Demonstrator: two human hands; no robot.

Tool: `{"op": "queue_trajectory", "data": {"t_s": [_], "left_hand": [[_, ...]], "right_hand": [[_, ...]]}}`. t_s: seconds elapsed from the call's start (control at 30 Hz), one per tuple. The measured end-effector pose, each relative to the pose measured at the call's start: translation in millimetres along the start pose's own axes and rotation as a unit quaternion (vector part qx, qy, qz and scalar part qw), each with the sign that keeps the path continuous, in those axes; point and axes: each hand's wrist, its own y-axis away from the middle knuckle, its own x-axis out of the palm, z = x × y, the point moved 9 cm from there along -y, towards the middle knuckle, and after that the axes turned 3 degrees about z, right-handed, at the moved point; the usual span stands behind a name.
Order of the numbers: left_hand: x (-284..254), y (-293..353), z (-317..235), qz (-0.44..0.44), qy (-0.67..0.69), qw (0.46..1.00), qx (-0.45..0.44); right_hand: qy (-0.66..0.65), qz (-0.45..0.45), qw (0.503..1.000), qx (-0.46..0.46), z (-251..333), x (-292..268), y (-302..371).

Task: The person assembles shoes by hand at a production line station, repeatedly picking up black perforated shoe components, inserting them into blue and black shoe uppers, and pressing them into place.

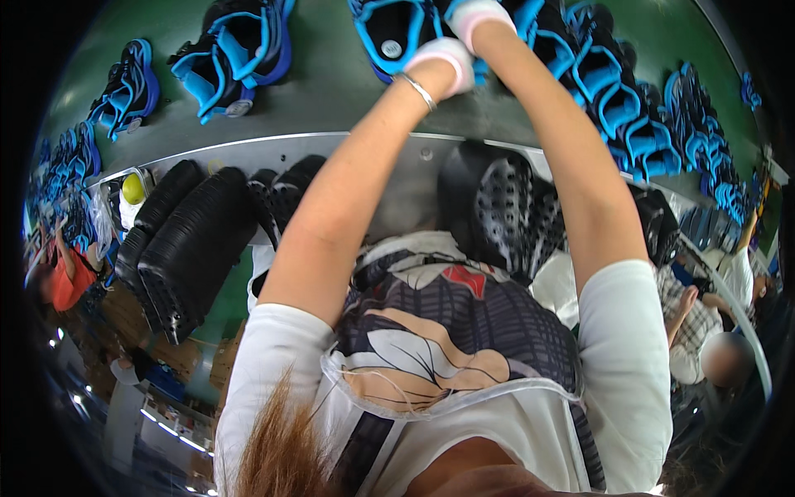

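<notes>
Both my arms reach forward over the green work surface (331,103). My left hand (447,62), in a pale glove below a silver bangle, is beside a black shoe with bright blue lining (393,37). Just beyond and to the right, my right hand (480,15), also in a pale pink-and-white glove, is close to the blue edge of a shoe at the top of the view. The fingers of both hands are hidden or blurred, so their grip does not show.
More black-and-blue shoes stand at left (240,50) and in a row at right (609,79). Below the metal edge (406,182) lie stacks of black insole-shaped pieces (199,244), and perforated ones (505,207) nearer me. Other people work at both sides, one in an orange top (73,277).
</notes>
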Motion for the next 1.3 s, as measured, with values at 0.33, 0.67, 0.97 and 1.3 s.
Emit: {"op": "queue_trajectory", "data": {"t_s": [0.33,0.67,0.97,1.3], "left_hand": [[-19.9,82.2,26.5,-0.418,0.14,0.893,0.089],[19.8,199.1,13.6,-0.401,0.349,0.846,-0.042],[42.1,240.0,-2.7,-0.376,0.435,0.815,-0.078],[4.4,263.1,-57.8,-0.228,0.834,0.467,0.188]], "right_hand": [[-0.294,-0.161,0.935,-0.113,26.3,-144.3,284.6],[-0.285,-0.19,0.931,-0.126,63.5,-114.3,382.4],[-0.303,-0.1,0.938,-0.132,62.1,-115.9,366.4],[-0.502,-0.148,0.813,-0.256,85.1,-181.7,349.0]]}}
